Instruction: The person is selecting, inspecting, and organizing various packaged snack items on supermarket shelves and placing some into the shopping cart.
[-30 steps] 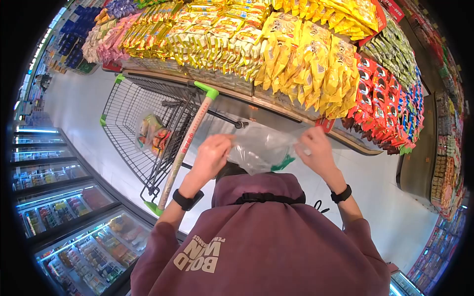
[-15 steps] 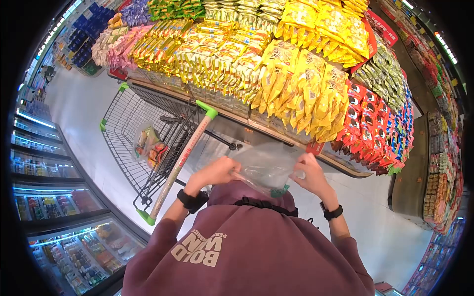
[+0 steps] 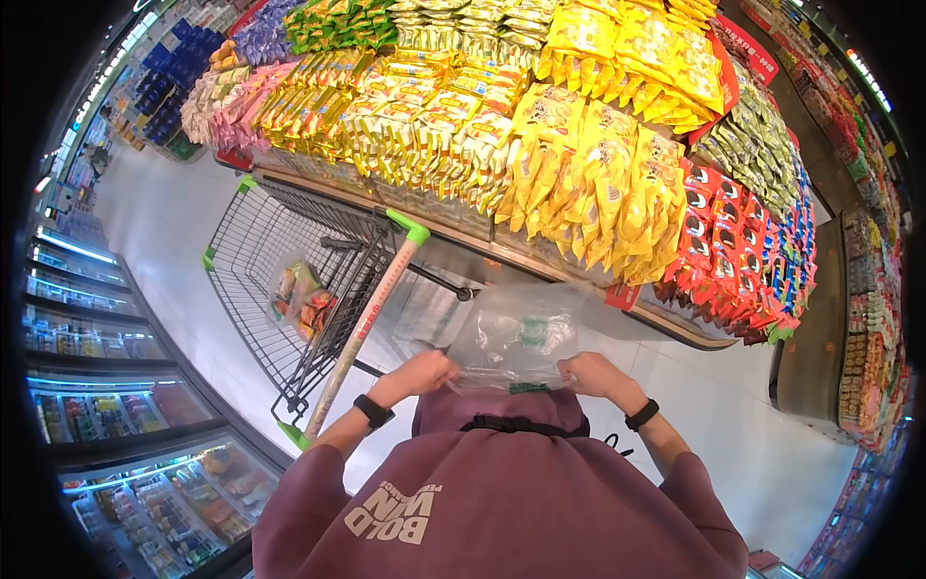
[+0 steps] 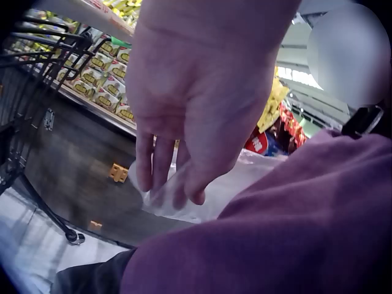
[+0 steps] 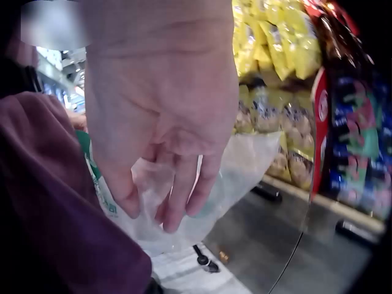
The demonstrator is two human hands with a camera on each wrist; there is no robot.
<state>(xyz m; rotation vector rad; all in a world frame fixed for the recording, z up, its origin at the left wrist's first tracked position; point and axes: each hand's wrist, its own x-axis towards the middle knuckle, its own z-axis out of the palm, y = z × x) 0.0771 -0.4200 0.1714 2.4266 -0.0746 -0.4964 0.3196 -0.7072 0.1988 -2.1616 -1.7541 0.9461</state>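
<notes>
A clear plastic bag (image 3: 506, 333) with green print spreads out between both hands, in front of the maroon sweatshirt. My left hand (image 3: 422, 374) pinches its left edge; in the left wrist view the thumb and fingers (image 4: 160, 162) close over the thin film. On the opposite side, my right hand (image 3: 593, 374) pinches the near right edge. The right wrist view shows the bag's film (image 5: 239, 174) running between that thumb and the fingers (image 5: 177, 196).
To the left stands a shopping cart (image 3: 265, 227) holding a bag of colourful packets (image 3: 301, 297). A long display of snack bags (image 3: 588, 164) runs along the front. Lit glass-door cabinets (image 3: 145, 425) line the left side. More shelves (image 3: 868, 318) rise at the right.
Both hands have come down toward the body. The bag, bunched and folded before, now lies spread wider between them, with its green print facing up. The head view has shifted slightly.
</notes>
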